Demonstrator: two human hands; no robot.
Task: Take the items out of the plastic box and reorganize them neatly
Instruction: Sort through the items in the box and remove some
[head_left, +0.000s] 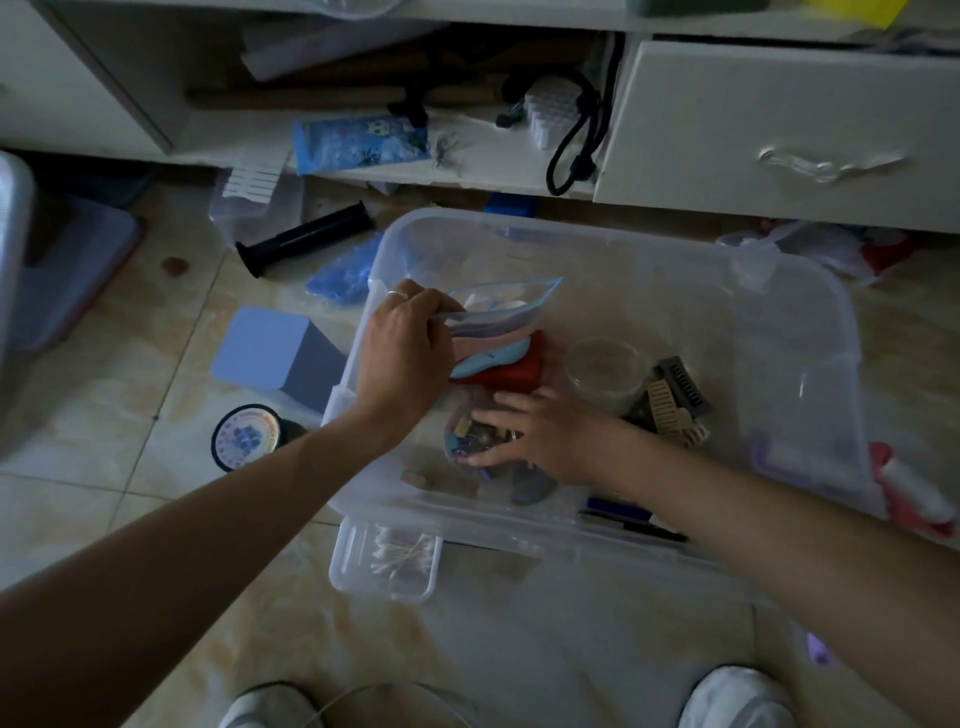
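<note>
Dimly, on a tiled floor (130, 395) by white shelves (519, 171), the box (810, 332) sits; left hand (402, 353) pinches a bag (498, 312), right hand (545, 431) lies flat on a jar (467, 441).

Left hand (402, 353) fingers curled, pinching; right hand (540, 434) flat, fingers spread.

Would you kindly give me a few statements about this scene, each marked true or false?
1. The left hand pinches a clear zip bag. True.
2. The right hand grips the black comb. False: it rests open on a clear bag of small bits.
3. The clear plastic storage box stands on a table. False: it stands on the tiled floor.
4. A small clear case of cotton swabs lies outside the box. True.
</note>
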